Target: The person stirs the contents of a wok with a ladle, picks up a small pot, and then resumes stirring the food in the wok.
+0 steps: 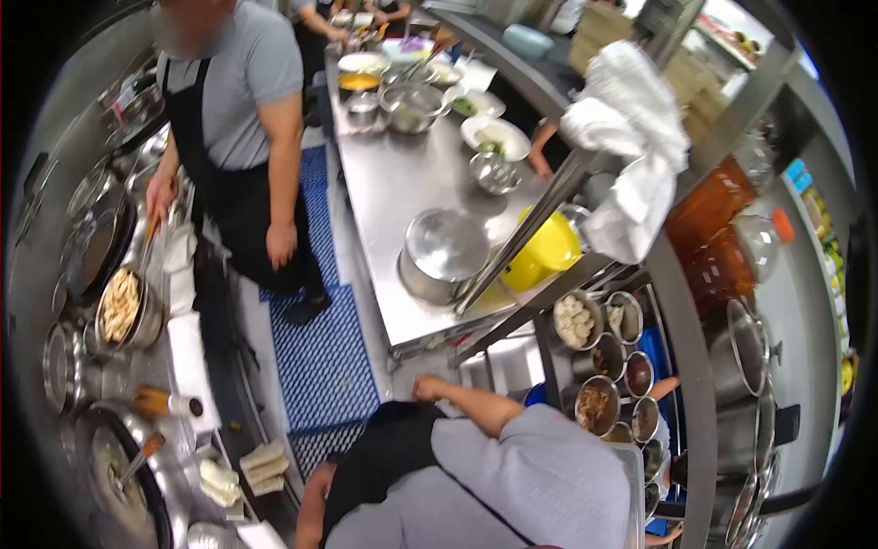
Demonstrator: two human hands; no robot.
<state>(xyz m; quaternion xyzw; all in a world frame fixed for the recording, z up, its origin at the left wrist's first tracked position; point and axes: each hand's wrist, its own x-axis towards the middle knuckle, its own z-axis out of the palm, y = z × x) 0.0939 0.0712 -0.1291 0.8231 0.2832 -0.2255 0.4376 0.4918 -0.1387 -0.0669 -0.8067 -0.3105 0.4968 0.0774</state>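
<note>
My right hand [428, 387] is bent in front of my body with its fingers curled and nothing visible in it, above the blue patterned floor mat [320, 357]. Lower down, my left hand [320, 478] is beside my black apron [384, 457], its fingers mostly hidden. Left of it, folded white cloths [265, 467] lie at the stove edge. A wok [114, 476] there has a wooden-handled ladle [146, 450] in it. Farther up is a pan of pale sliced food [121, 305].
A co-worker [229, 119] stands at the stove, upper left. The steel table [375, 210] bears a lidded pot [445, 252], a yellow bowl [549, 247], other bowls and plates. Metal food containers [596, 405] stand right. A post [530, 229] rises beside the table, near a white cloth [631, 137].
</note>
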